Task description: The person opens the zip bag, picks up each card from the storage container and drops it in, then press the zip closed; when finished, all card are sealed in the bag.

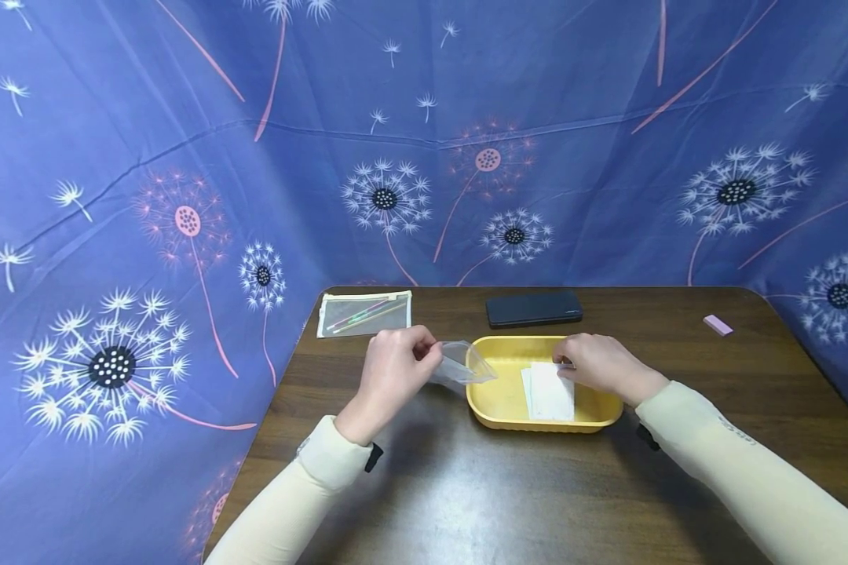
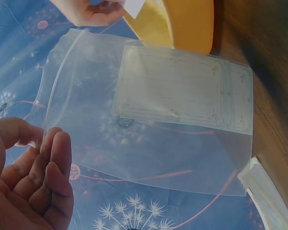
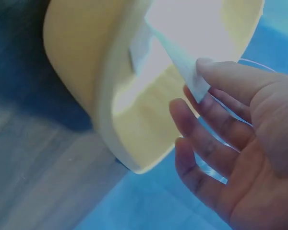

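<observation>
My left hand [image 1: 396, 365] pinches the edge of a clear plastic zip bag [image 2: 86, 105] between thumb and fingers. Inside the bag, pale cards with printed borders [image 2: 170, 86] show through in the left wrist view. The bag hangs close to the left end of a yellow tray [image 1: 495, 404]. Over the tray's right side, my right hand [image 1: 601, 365] holds a white paper card [image 1: 554, 396] by its corner, thumb on top. Another pale card [image 1: 526, 392] shows partly beneath it. In the right wrist view, the card [image 3: 185, 72] slants up from the tray toward my fingertips.
Behind my left hand lies a mesh zip pouch [image 1: 364, 314] with thin coloured sticks or pencils inside. A flat black case [image 1: 533, 308] is just behind the tray. Toward the back right sits a small pink block [image 1: 718, 324]. Blue patterned cloth surrounds the wooden table [image 1: 509, 502].
</observation>
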